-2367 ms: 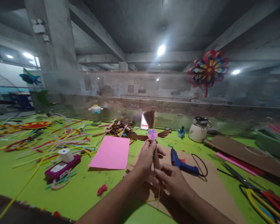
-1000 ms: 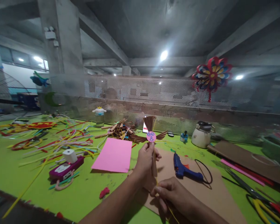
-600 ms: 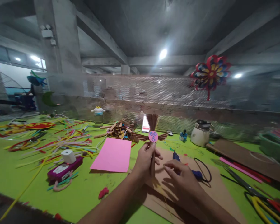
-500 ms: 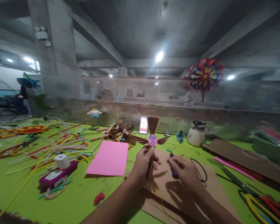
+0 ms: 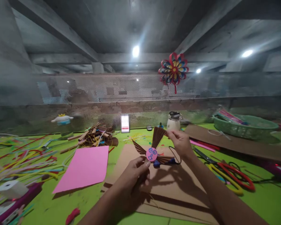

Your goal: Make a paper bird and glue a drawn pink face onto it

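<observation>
A brown pleated-paper figure (image 5: 158, 138) with fan-shaped wings stands over the cardboard, a pink disc (image 5: 151, 154) with blue drawn marks at its middle. My left hand (image 5: 137, 173) is closed round its lower part, thumb just under the disc. My right hand (image 5: 180, 142) has thumb and fingers pinched together at the right corner of the upper fan. Partly hidden behind the right wing, a dark blue tool (image 5: 156, 163) lies on the brown cardboard sheet (image 5: 189, 195), near a black cord loop.
Pink paper (image 5: 85, 168) lies left, with brown scraps (image 5: 99, 136) behind it and coloured strips further left. Scissors (image 5: 224, 181) lie right, before a long cardboard piece (image 5: 236, 142) and a green basket (image 5: 245, 126). A white jug (image 5: 173, 121) stands at the back.
My right hand has let go of the dark blue tool and moved up to the upper fan. The figure has tilted slightly right. The camera view has turned right.
</observation>
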`<state>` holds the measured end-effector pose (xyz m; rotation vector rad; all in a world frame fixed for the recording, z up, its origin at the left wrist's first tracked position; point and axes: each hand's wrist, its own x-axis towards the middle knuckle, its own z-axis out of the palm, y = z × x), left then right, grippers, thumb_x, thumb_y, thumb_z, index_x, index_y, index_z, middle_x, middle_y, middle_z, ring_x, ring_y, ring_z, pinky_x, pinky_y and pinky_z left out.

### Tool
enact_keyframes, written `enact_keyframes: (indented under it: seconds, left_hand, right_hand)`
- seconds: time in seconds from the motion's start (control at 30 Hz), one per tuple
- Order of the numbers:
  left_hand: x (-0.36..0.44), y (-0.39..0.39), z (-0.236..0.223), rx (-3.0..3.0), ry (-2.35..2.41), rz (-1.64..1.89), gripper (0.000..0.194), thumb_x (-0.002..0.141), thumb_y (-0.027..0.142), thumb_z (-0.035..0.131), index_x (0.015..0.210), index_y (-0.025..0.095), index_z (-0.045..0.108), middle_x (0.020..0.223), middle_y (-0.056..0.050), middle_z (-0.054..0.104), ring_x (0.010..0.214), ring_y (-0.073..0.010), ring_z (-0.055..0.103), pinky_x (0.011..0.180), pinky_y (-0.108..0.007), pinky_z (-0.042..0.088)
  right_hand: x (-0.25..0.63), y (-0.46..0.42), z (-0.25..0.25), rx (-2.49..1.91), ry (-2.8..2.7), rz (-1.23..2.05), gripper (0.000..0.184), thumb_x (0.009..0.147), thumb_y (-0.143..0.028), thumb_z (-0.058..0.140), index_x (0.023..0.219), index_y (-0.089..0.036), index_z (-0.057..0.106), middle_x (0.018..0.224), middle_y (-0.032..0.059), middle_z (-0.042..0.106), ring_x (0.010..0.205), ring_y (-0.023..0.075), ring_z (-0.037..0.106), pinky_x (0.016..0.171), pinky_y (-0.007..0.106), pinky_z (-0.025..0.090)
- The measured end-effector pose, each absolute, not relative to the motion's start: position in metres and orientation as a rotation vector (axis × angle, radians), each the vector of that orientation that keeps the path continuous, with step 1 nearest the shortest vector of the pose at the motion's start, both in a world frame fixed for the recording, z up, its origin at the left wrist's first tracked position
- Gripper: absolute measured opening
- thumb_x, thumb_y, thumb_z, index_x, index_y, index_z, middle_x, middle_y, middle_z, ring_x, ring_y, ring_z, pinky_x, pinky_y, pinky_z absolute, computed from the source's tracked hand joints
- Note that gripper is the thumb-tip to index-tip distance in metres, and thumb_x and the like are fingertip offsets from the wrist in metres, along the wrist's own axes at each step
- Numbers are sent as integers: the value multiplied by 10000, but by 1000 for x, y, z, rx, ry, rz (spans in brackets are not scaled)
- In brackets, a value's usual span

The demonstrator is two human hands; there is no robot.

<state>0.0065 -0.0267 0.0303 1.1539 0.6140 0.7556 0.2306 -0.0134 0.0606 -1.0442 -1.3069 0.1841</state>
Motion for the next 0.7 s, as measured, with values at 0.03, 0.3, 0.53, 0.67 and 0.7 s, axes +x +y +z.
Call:
enact_keyframes:
  seconds: [0.03, 0.3, 0.53, 0.67, 0.7]
  left_hand:
    - [7, -27, 29, 1156, 613, 752, 271, 823, 358, 705, 971, 172, 574, 607, 44, 508, 452, -37, 448, 415, -115, 344]
    - [2, -25, 31, 1131, 552, 654, 202, 849, 328, 667, 853, 166, 546, 589, 17, 555, 383, -44, 458, 380, -133, 357]
    - [-6, -18, 31, 1101, 468, 584, 166, 883, 302, 614, 859, 157, 535, 598, -12, 601, 406, -87, 544, 379, -150, 403]
    - [-6, -19, 29, 1038, 460, 583, 141, 880, 268, 622, 910, 156, 543, 600, -2, 590, 430, -79, 553, 411, -144, 427]
    - [-5, -20, 29, 1039, 470, 589, 149, 876, 264, 631, 933, 153, 551, 601, 0, 588, 436, -76, 554, 430, -148, 443]
  right_hand:
    - [233, -12, 60, -1042, -1283, 183, 344, 832, -475, 587, 692, -169, 656, 691, 23, 610, 684, 169, 538, 673, 290, 421]
    - [253, -15, 61, -952, -1244, 372, 350, 832, -492, 600, 919, -170, 705, 803, 58, 674, 718, 173, 594, 685, 328, 493]
    - [256, -31, 72, -833, -1433, 609, 236, 705, -311, 783, 911, -210, 726, 893, 51, 717, 854, 195, 643, 789, 356, 515]
    - [251, -31, 72, -842, -1335, 575, 194, 696, -293, 792, 845, -201, 709, 768, 23, 700, 720, 156, 627, 688, 319, 504]
    - [251, -30, 72, -846, -1310, 564, 206, 698, -293, 790, 857, -194, 704, 734, 13, 684, 673, 142, 608, 645, 306, 490]
